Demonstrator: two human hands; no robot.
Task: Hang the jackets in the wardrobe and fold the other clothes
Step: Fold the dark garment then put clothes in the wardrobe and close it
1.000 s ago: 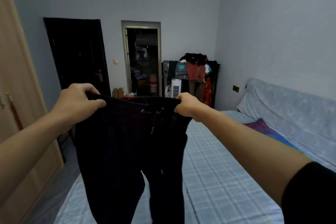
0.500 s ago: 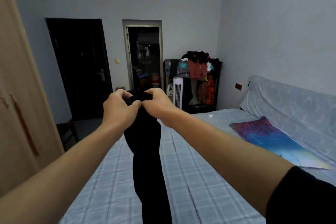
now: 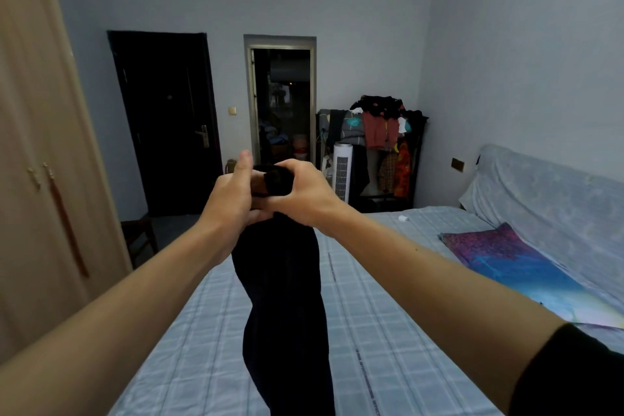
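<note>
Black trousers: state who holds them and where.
Both hands, left hand and right hand, grip the black fabric trousers at the bunched top edge; the legs hang over the bed.

The bed [image 3: 388, 331] fills the lower half of the view, covered with a pale blue checked sheet that lies smooth, with a thin dark line running along its length. On its right side rests a flat purple and blue sheet [image 3: 506, 260], its near end fading to pale white. A small white object [image 3: 402, 218], too small to identify, sits near the far edge. A light patterned cover [image 3: 553, 199] is draped over the raised part along the right wall.
</note>
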